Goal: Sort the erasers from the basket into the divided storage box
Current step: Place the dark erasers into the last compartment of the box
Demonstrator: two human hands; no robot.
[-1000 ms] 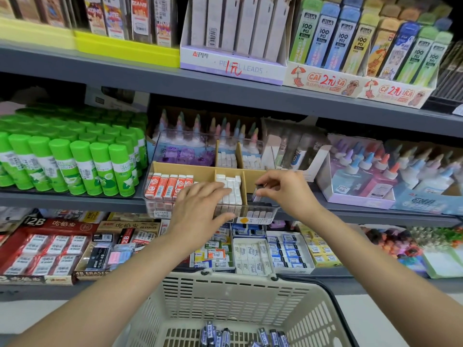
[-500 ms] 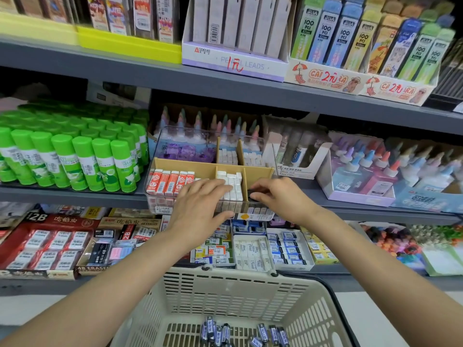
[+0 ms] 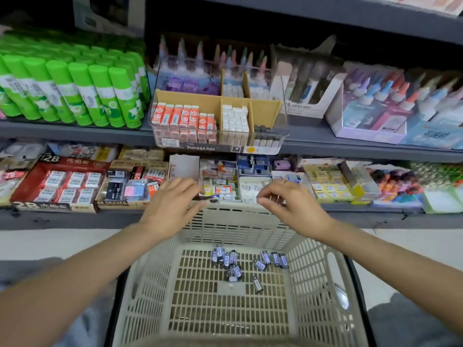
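Observation:
A beige slotted basket (image 3: pixel 315 284) sits low in front of me with several small dark-wrapped erasers (image 3: pixel 226 257) scattered on its floor. The clear divided storage box (image 3: pixel 280 141) stands on the middle shelf; its left section holds orange-and-white erasers (image 3: pixel 184 116), the middle section white erasers (image 3: pixel 234 116), the right section a few dark ones (image 3: pixel 261 127). My left hand (image 3: pixel 172 204) and my right hand (image 3: pixel 288 202) hover over the basket's far rim, below the box, fingers loosely curled and holding nothing that I can see.
Green glue sticks (image 3: pixel 82 88) fill the shelf left of the box; glue bottles (image 3: pixel 390 96) stand to its right. The lower shelf carries boxed erasers (image 3: pixel 67 181) and small stationery packs (image 3: pixel 330 186). Pale floor shows on both sides of the basket.
Both hands have drawn back from the storage box and come down to the basket's far rim. The view has tilted down, showing more of the basket floor.

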